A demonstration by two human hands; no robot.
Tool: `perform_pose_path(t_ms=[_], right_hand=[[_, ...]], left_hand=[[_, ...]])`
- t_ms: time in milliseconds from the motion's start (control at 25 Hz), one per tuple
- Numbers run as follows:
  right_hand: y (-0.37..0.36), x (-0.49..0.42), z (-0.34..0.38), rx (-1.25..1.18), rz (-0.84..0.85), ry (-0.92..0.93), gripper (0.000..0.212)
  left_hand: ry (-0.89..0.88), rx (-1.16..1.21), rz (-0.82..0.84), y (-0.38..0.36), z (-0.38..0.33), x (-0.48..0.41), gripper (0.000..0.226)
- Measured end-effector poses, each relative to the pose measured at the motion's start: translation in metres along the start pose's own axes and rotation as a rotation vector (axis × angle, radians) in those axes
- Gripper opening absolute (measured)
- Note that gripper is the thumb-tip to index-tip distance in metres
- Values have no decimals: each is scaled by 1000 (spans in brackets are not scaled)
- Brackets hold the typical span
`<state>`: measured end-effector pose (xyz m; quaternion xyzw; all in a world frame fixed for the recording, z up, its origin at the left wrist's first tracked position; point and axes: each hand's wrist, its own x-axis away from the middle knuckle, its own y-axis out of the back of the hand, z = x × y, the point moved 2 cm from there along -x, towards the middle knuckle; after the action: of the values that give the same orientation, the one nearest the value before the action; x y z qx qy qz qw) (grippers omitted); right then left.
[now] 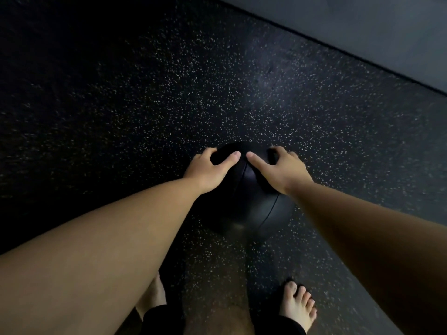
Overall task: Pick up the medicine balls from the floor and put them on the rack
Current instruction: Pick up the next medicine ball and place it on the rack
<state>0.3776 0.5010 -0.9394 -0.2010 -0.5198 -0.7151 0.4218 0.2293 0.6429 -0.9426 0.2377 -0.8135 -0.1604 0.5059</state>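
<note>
— Looking down through the head camera, I see a black medicine ball on the dark speckled floor, just ahead of two bare feet.

— Where are the hands?

— I have both on its upper half. The left hand sits on the left side, the right hand on the right, thumbs pointing toward each other near the top seam without touching.

— And the fingers?

— Spread and curved over the far side of the ball, pressed against its surface; I cannot see their tips fully.

— Is the ball off the ground?

— I cannot tell. A grey wall runs across the upper right, well apart from it.
</note>
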Motion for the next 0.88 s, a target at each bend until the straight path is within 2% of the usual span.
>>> perform_pose_path(t_ms=[80,160,240,320,360,400,480,640,880], right_hand=[[-4,-3,-7,-96,21,-40,132],[-10,-5,-14,-235,25,-72,139],[-18,-6,-17,-306,-1,-64,138],[-23,-3,-16,-315,-44,-47,135],[-25,2,-12,-319,-56,-33,133],[-27,8,-7,-339,-64,-11,131],[-27,21,14,-393,-90,63,127],[-11,64,124,-438,-88,240,123],[68,189,393,-350,-56,629,132]], left_hand=[[60,109,-12,0,10,-5,108],[189,308,75,-1,25,-9,122],[273,497,164,-6,26,5,119],[8,652,154,-13,23,23,98],[-110,724,91,-9,20,32,95],[-77,690,54,3,22,35,102],[123,636,38,35,31,25,124],[136,606,-187,156,38,56,120],[-5,794,-517,400,13,195,107]])
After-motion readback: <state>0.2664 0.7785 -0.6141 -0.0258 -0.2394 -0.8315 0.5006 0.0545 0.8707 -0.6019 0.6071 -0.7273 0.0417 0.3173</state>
